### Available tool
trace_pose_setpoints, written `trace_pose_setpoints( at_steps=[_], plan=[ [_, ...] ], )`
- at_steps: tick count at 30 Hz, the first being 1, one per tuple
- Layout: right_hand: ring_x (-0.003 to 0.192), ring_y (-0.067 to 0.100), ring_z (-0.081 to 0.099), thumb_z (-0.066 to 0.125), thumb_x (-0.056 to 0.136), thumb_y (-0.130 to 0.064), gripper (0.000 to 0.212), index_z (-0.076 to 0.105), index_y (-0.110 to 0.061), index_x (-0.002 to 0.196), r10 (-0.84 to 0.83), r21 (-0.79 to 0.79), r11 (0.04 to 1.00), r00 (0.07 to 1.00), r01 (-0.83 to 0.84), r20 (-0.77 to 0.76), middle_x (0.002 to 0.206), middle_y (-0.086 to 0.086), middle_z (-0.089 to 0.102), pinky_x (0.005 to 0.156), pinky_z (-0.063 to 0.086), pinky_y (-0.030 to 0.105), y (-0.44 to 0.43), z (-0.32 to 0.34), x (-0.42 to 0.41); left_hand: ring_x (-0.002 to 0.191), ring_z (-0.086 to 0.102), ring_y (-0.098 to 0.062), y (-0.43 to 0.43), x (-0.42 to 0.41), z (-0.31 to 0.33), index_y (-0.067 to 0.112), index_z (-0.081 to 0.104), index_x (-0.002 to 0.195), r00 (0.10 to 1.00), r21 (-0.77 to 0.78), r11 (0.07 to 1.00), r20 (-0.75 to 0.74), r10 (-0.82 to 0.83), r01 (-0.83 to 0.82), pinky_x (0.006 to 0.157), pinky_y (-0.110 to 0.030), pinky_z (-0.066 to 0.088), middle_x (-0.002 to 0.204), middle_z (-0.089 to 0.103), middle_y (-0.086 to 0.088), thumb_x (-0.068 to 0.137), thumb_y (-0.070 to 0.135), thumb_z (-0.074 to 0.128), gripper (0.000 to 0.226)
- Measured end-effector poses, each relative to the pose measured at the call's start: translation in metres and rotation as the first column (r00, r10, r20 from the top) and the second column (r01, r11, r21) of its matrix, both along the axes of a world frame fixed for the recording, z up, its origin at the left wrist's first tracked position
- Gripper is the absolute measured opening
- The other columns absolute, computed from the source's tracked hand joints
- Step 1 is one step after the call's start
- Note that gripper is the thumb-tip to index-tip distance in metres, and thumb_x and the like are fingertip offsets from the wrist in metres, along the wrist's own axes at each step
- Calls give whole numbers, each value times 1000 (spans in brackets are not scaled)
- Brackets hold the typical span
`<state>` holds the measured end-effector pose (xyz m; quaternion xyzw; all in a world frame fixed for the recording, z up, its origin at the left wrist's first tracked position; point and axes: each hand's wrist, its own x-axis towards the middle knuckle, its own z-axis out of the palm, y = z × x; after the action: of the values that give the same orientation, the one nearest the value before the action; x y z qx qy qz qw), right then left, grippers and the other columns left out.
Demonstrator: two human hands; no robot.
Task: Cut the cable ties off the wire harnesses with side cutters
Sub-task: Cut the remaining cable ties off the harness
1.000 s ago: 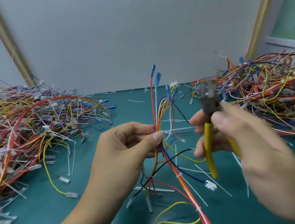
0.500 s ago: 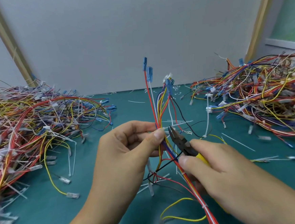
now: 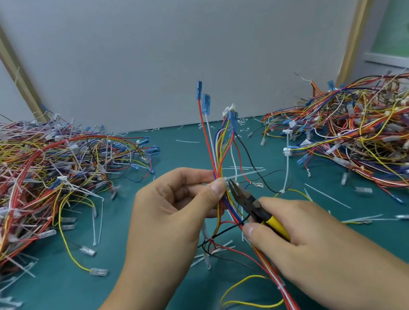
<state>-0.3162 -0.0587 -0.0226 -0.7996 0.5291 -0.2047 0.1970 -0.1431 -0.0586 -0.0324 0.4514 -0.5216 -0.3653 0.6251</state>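
Observation:
My left hand (image 3: 176,213) pinches an upright wire harness (image 3: 216,151) of red, yellow, blue and white wires between thumb and fingers. A white cable tie (image 3: 244,175) wraps the bundle right at my thumb tip, its tail sticking out to the right. My right hand (image 3: 300,240) grips yellow-handled side cutters (image 3: 245,200). Their dark jaws point up-left, with the tip just below and right of the tie, against the wires. The harness runs down past my right hand to the lower edge, where another small tie (image 3: 280,286) sits.
A big tangle of harnesses (image 3: 41,180) covers the left of the green table (image 3: 63,300), and another pile (image 3: 358,133) fills the right. Cut white tie pieces (image 3: 326,195) and loose connectors lie scattered between them. A grey wall stands behind.
My right hand brought the cutters down from mid-air on the right to the bundle; the jaw tip now sits by the tie at my left thumb. The left hand barely moved.

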Motion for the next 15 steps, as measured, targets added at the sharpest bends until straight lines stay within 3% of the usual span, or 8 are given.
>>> trace_pose_setpoints(
  at_steps=[7, 15],
  plan=[
    [66, 13, 51, 26, 71, -69, 56, 49, -21, 89, -1, -10, 1000, 1000, 1, 16, 77, -4, 57, 59, 46, 36, -1, 1, 1, 64, 73, -19, 1, -2, 0, 18, 76, 86, 1000, -4, 1000, 5, -24, 24, 61, -22, 57, 70, 75, -9, 73, 23, 78, 14],
    [67, 12, 52, 29, 73, -66, 48, 49, -25, 90, -10, -33, 999, 999, 11, 32, 78, -10, 58, 57, 43, 32, -1, -2, 2, 65, 73, -19, 2, -5, -2, 17, 76, 84, 999, -3, 999, -3, -32, 32, 61, -24, 58, 70, 75, -10, 71, 24, 76, 16]
  ],
)
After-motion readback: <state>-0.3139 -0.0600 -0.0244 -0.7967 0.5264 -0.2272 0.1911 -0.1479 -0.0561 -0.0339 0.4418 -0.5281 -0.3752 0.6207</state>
